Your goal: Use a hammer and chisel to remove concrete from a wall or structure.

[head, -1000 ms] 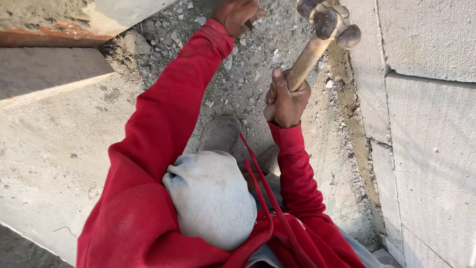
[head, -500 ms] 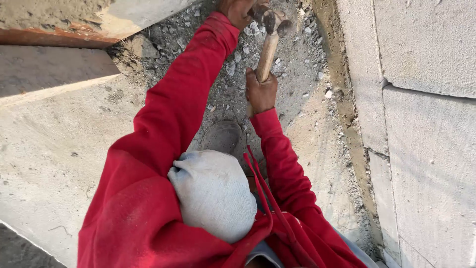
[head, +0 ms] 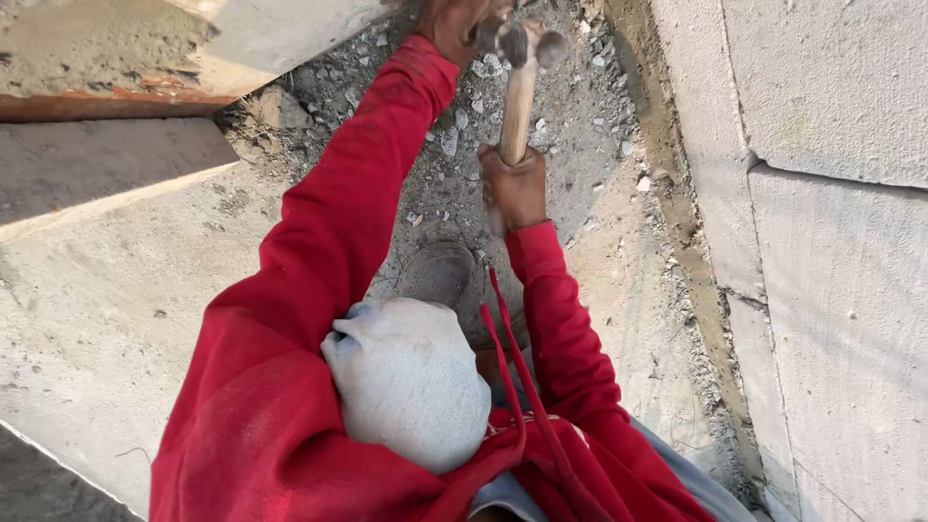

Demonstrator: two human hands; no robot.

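My right hand [head: 517, 188] grips the lower end of a hammer's wooden handle [head: 518, 106]. The steel hammer head [head: 527, 43] sits at the top of the view, right against my left hand [head: 452, 24]. That hand is closed in a fist around a dark metal tool [head: 486, 37], which is mostly hidden by the fingers and the frame edge. Both arms wear red sleeves [head: 338, 222]. Below the hands lies grey rubble [head: 454, 145].
A wall of large pale concrete blocks [head: 831, 242] runs down the right side. A sloping concrete slab [head: 106, 280] and a rusty red edge [head: 106, 101] are on the left. My dusty shoe [head: 440, 275] stands in the rubble, and a pale grey cloth bulge [head: 406, 382] is near my chest.
The hammer has swung from raised at the right down and leftward onto the tool in my left hand. My right hand moved forward with it.
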